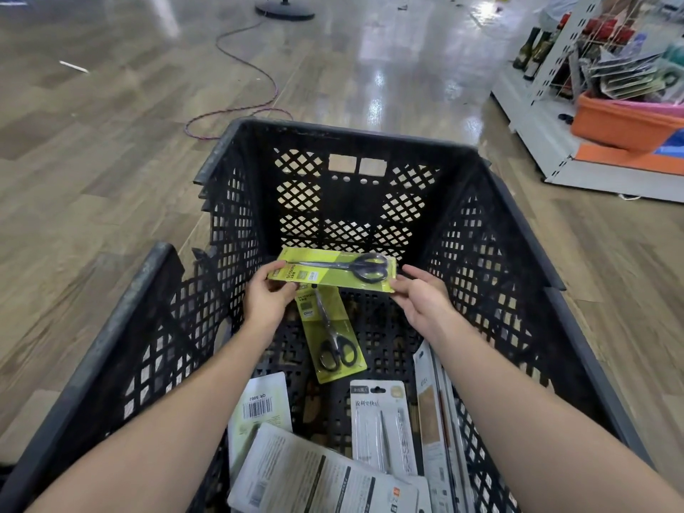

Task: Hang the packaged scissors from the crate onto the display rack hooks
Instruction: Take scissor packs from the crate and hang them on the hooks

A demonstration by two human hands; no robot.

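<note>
Two packs of scissors are showing inside the black crate [492, 231]; one scissors pack [335, 270] is being held flat above the crate's floor, toward its far wall, and a second scissors pack [331, 336] is lying on the crate's floor just below it. The left hand [264, 299] is pinching the held pack's left end between thumb and fingers; the right hand [420, 296] is gripping its right end with fingers curled at the edge; so both hands are closing on the one pack. Judging from this, the task is only partly along: this pack is lifted but not yet hung, the other is waiting untouched, and how many are already hanging I cannot tell. The display rack [577, 72] is standing well apart from the crate, beyond its far right corner, with packaged goods dangling from hooks and an orange tub [614, 124] at its base. Nearer the person than the lying pack, white and grey carded packs [381, 427] are resting in the crate. The crate is sitting on a glossy wood-pattern floor [92, 161]; a purple cable [255, 94] is snaking across it beyond the crate's far wall, toward a round stand base [285, 10].
</note>
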